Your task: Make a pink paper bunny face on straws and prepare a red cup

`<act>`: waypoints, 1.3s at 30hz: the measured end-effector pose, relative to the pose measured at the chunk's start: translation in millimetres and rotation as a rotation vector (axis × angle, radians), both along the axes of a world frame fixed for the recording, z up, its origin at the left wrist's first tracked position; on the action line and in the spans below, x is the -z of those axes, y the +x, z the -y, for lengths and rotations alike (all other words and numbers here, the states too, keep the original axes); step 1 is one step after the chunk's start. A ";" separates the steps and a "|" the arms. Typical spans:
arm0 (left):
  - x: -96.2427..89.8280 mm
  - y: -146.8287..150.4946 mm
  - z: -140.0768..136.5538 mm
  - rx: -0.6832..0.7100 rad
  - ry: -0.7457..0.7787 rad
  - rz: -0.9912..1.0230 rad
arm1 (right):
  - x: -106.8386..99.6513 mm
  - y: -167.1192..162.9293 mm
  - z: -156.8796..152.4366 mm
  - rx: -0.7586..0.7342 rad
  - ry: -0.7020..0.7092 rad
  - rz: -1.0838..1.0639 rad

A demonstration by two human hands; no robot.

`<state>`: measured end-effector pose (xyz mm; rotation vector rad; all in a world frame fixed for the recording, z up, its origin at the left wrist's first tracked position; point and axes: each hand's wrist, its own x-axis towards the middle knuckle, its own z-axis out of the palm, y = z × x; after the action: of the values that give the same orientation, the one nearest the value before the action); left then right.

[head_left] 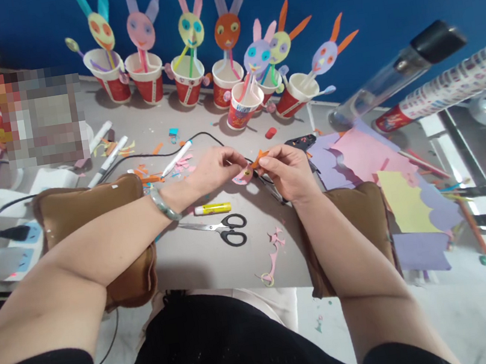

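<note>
My left hand (218, 168) pinches the rim of a small pink paper disc (242, 177) with a yellow mark on it, partly hidden by my fingers. Close beside it, my right hand (289, 170) grips an orange paper piece (259, 159) between thumb and forefinger. The orange paper comes right up to the disc; whether they touch I cannot tell. Below my hands lie a yellow glue stick (212, 209) and black-handled scissors (225, 228) with their blades to the left. Curly pink paper scraps (273, 258) lie near the table's front edge.
Red paper cups (147, 87) with paper rabbit heads line the back wall. Pastel paper sheets (403, 200) are piled at the right. Brown cushions (92, 210) lie under both forearms. White markers (178, 158), orange offcuts and a black cable (152, 155) lie left of centre.
</note>
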<state>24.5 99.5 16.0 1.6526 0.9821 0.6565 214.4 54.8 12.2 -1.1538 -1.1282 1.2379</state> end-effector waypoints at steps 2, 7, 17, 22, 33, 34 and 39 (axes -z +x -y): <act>2.1 0.5 -0.2 -0.011 0.016 0.007 | -0.1 -0.6 -0.4 -0.001 0.004 -0.030; 8.9 1.2 -1.0 -0.038 -0.059 0.128 | 0.6 -0.5 -1.2 -0.011 0.004 -0.107; -7.2 2.1 5.3 -0.040 -0.244 0.057 | 7.2 1.5 -2.7 0.078 0.047 0.010; -5.7 0.7 5.1 0.021 -0.257 0.067 | 10.9 3.7 -3.5 0.160 0.071 0.186; -1.6 2.3 4.4 -0.008 -0.334 0.148 | 9.6 6.7 -2.7 0.109 0.049 0.415; -2.3 2.4 4.6 -0.012 -0.338 0.147 | 9.7 6.6 -2.6 0.107 0.052 0.420; -5.9 2.7 5.8 -0.025 -0.337 0.129 | 7.7 5.5 -1.1 0.097 0.052 0.440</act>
<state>27.2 93.7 21.9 1.2895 0.9625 0.5715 219.9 55.9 4.5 -1.4656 -1.3981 0.8959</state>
